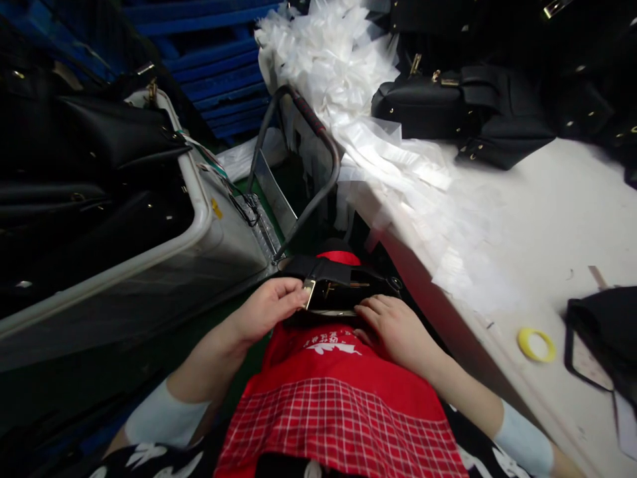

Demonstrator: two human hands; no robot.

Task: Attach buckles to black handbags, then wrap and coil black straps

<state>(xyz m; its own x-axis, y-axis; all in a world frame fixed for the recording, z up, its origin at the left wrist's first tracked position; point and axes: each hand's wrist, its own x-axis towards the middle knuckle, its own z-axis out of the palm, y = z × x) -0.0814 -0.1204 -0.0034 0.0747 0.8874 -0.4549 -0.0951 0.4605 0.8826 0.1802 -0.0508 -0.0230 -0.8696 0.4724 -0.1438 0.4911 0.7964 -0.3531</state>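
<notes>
My left hand (269, 307) pinches gold clasp (309, 293) on black bag (343, 282); right hand (393, 328) open, flat on bag. Best: grip clasp square, bag level.

left: bin (199, 226) blocks | right: table (547, 219) blocks | free: narrow gap between

Premises: a handbag-making workshop. A white worktable (547, 219) carries finished black handbags (448, 113) at its far end, beside a heap of white wrapping scraps (348, 73). A grey cart (209, 232) loaded with more bags stands left of the table, with blue pallets (213, 60) beyond it.
</notes>
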